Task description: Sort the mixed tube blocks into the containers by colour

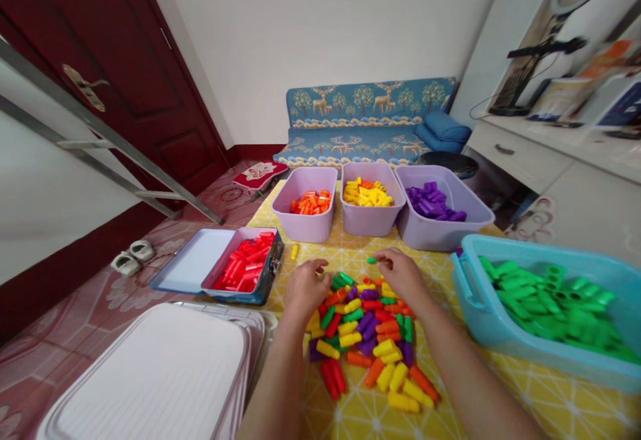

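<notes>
A mixed pile of small plastic tube-shaped pieces (368,328) in red, yellow, green, orange and purple lies on the table between my forearms. My right hand (398,272) pinches a green plastic piece (371,260) between its fingertips, just above the far edge of the pile. At the pile's far left edge is my left hand (308,288), its fingers bent and apart, with nothing visible in them. To the right, a turquoise tub (481,323) holds green pieces (551,300). Red pieces (245,263) fill an open tin box (263,286) on the left.
Across the table's back stand three lilac bins: one with orange pieces (311,203), one with mostly yellow pieces (368,193), one with purple pieces (433,201). A single yellow piece (294,252) lies before them. White lids (150,373) are stacked at front left.
</notes>
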A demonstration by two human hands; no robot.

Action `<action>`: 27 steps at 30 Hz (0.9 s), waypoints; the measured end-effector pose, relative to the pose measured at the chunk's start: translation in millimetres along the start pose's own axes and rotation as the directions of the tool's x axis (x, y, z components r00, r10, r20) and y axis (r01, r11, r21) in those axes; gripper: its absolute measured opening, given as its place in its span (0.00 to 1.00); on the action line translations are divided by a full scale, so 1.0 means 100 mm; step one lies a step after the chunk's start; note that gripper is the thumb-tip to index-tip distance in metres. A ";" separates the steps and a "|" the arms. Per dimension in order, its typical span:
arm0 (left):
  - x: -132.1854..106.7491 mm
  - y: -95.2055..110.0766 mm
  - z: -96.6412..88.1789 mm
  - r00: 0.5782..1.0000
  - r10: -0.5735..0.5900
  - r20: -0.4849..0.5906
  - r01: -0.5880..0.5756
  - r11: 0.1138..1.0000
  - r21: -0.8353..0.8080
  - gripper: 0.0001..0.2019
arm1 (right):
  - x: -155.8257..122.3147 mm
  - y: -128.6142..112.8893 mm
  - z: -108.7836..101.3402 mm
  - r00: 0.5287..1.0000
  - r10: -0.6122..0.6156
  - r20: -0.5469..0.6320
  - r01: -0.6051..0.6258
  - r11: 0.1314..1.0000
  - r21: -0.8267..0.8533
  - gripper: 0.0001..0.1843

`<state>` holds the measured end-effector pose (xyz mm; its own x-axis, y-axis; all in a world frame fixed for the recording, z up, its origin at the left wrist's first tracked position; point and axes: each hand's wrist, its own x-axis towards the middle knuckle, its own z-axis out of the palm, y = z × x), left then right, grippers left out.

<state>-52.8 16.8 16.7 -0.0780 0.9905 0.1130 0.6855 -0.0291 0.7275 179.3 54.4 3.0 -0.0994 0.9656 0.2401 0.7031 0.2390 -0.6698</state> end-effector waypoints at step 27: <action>0.12 0.08 0.36 0.924 0.356 0.141 -0.339 0.932 -0.129 0.27 | -0.26 -0.17 0.21 0.991 0.010 0.137 -0.071 0.890 0.450 0.19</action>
<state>-22.4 33.5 -0.1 0.2734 0.9238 0.2680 0.5721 -0.3801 0.7268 155.1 27.7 -6.6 -0.1880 0.9728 0.1349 0.3162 0.1900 -0.9295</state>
